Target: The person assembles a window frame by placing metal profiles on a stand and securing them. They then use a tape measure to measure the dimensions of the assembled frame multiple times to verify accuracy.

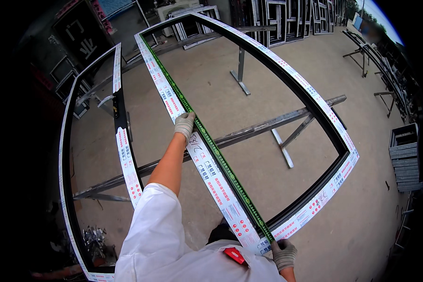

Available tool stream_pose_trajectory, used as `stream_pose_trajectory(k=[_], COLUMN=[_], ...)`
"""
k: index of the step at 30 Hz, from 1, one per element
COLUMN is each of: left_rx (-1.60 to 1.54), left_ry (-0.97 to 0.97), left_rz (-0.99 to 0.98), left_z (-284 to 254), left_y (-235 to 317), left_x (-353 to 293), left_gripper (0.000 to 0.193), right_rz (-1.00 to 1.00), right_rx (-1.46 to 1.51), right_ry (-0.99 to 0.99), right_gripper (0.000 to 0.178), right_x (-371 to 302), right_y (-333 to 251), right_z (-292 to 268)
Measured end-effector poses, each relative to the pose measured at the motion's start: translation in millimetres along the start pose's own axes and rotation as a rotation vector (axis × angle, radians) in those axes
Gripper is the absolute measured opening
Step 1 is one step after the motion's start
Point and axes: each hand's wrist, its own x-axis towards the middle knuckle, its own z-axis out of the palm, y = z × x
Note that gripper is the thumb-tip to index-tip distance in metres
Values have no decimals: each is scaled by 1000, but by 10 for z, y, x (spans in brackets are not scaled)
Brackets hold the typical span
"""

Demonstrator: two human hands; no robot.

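A green measuring tape (223, 162) with dark markings stretches along the inner edge of a large window or door frame (211, 181), whose profile is covered in printed white protective film. My left hand (184, 126), in a pale knitted glove, closes on the tape and the frame member about midway along. Down at the near corner, my right hand (284, 255), also gloved, is closed around the tape's near end at the frame; part of its fingers is hidden. To the left lies a second, narrower frame (122, 141) with a black lock strip and a light handle.
Grey metal trestle bars (268, 124) on legs carry the frames. Stacked frames (291, 21) lean at the back, and racks of long profiles (376, 61) stand far right. A pile of grey frames (404, 160) sits at the right. Metal scraps (94, 242) lie lower left.
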Motion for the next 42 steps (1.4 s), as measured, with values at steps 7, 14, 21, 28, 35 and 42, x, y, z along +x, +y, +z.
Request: stream_pose_trajectory(k=[7,14,21,28,35,42], left_rx=[-20,-24,-27,-11,-31,-61], left_ry=[-20,-16,16,11,-2,-4], left_rz=[-30,48,63,74,78,20], left_z=[38,115,184,108,46,26], left_y=[185,234,291,180,80,144], left_x=[-70,-63,-148,-76,29,-5], left_gripper=[42,34,36,36,33,32], right_rz=[15,34,41,38,34,46], right_rx=[9,30,37,52,34,27], right_ry=[17,5,15,-7,-5,-18], right_gripper=[31,31,30,29,29,30], right_x=[-5,-22,-6,-3,-11,7], right_y=[-13,-41,70,59,-15,-69], right_z=[29,56,90,77,67,78])
